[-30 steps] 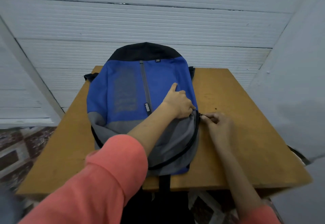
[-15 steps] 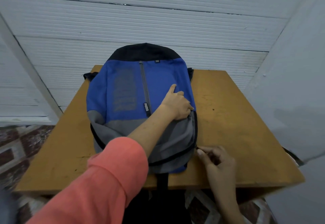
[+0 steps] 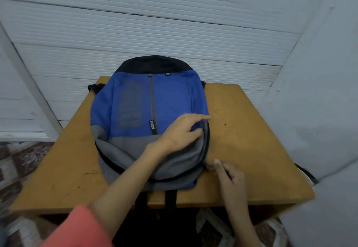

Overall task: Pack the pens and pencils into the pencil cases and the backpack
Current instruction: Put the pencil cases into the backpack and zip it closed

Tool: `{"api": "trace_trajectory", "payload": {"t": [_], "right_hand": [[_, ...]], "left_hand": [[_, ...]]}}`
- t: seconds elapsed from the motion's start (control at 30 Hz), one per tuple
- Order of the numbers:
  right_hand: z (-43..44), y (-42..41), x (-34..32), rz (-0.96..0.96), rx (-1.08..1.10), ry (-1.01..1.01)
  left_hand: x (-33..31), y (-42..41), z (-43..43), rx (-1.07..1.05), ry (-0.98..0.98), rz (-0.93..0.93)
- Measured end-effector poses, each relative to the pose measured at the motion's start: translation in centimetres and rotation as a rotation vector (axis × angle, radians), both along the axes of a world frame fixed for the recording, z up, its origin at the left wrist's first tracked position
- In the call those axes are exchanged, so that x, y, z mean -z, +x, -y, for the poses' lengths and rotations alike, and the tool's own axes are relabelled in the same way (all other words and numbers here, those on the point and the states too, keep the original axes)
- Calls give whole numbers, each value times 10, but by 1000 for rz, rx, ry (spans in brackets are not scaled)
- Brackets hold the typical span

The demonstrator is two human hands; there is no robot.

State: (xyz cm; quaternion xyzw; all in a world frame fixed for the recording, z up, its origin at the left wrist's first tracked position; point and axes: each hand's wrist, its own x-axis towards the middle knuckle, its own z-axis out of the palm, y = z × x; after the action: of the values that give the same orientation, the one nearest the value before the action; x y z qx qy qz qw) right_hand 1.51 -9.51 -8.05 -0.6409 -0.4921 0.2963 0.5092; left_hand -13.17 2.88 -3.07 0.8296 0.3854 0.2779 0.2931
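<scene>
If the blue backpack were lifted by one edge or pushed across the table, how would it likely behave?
The backpack looks floppy: its grey fabric creases under the left hand, so it would probably droop when lifted. It lies flat, so likely light and unlikely to tip. Pushed, the cloth may bunch rather than slide. The right hand appears to pinch its zipper pull.

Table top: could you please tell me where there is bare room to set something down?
Bare wood lies right of the backpack, to the right edge of the table, beyond the right hand; also a near-left patch between backpack and left edge. Crowded: the middle, under the backpack and left hand, and at the zipper.
</scene>
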Motion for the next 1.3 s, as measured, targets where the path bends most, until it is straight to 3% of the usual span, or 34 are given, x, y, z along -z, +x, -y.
{"api": "trace_trajectory", "payload": {"t": [0.17,0.27,0.4,0.6,0.9,1.3], "right_hand": [[-23,15,-14,-269,23,-226],[-39,24,-32,-352,-35,-432],[-48,22,-49,-286,-113,-572],[-47,15,-46,-238,-136,-512],[-44,23,-41,-390,-171,-510],[-40,19,-30,-387,-79,-418]], "left_hand": [[9,-11,107,-254,38,309],[23,-3,151,-310,-59,209],[37,7,152,-432,-173,50],[34,24,129,-644,-221,-65],[16,44,116,-695,-160,-328],[33,36,129,-673,-37,-224]]}}
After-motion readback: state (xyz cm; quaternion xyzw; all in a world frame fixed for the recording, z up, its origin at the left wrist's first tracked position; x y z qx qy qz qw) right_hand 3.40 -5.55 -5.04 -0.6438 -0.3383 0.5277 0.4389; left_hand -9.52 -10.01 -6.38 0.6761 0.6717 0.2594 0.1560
